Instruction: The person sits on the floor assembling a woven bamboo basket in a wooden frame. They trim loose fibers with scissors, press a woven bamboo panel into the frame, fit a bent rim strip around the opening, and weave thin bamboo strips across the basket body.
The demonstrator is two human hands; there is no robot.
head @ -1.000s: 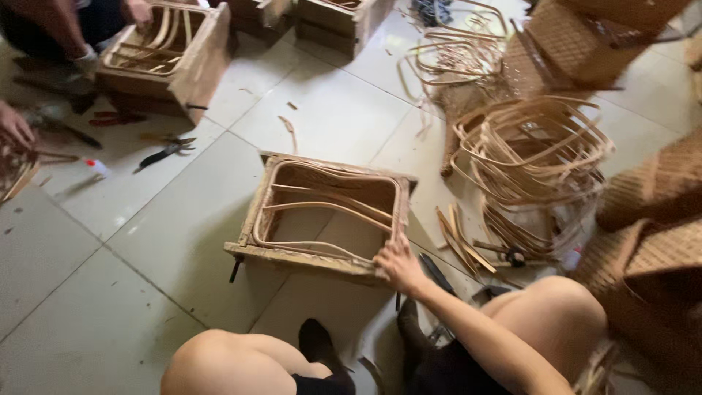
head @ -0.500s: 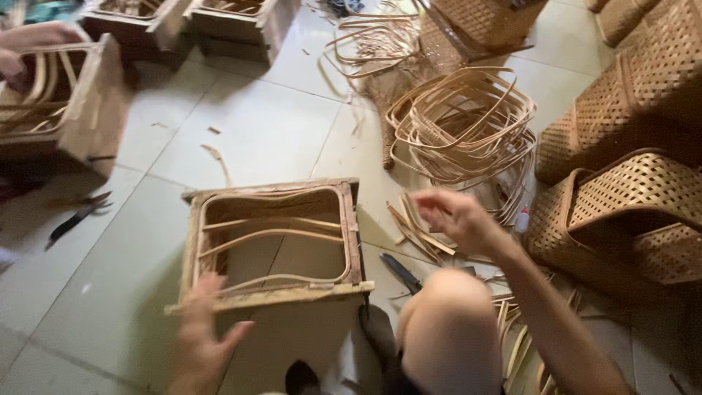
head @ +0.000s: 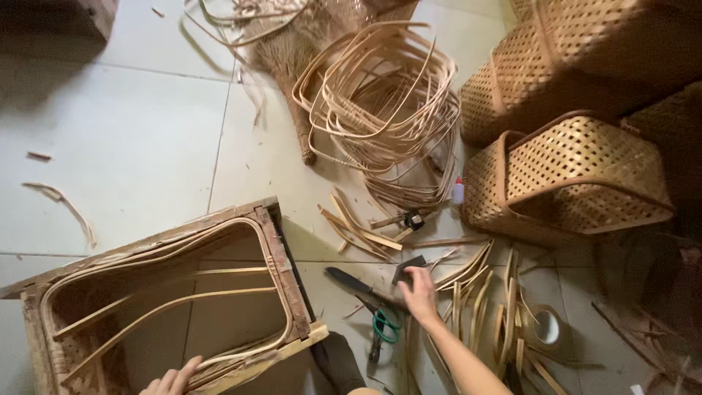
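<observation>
The right hand [head: 419,292] is reaching out over the tiled floor [head: 139,139], fingers curling down onto a small dark flat piece [head: 408,268] lying just beyond the blade of a dark knife [head: 351,280]; the grip looks closed on that piece, though motion blur is making it hard to say how firmly. Just near of the hand, green-handled scissors [head: 382,325] are lying on the tiles; to the right, loose bamboo strips [head: 482,292] are fanning out beside a roll of tape [head: 545,327]. The left hand [head: 172,380] is resting at the near edge of the wooden frame mould [head: 281,263], fingers spread flat and holding nothing, steadying it. The dark piece is looking thin, stiff and light; pinching it by its edges is seeming the safest hold, keeping clear of the knife's blade. Further off, a bundle of bent bamboo hoops [head: 380,95] is sitting left of the woven baskets [head: 578,161].
</observation>
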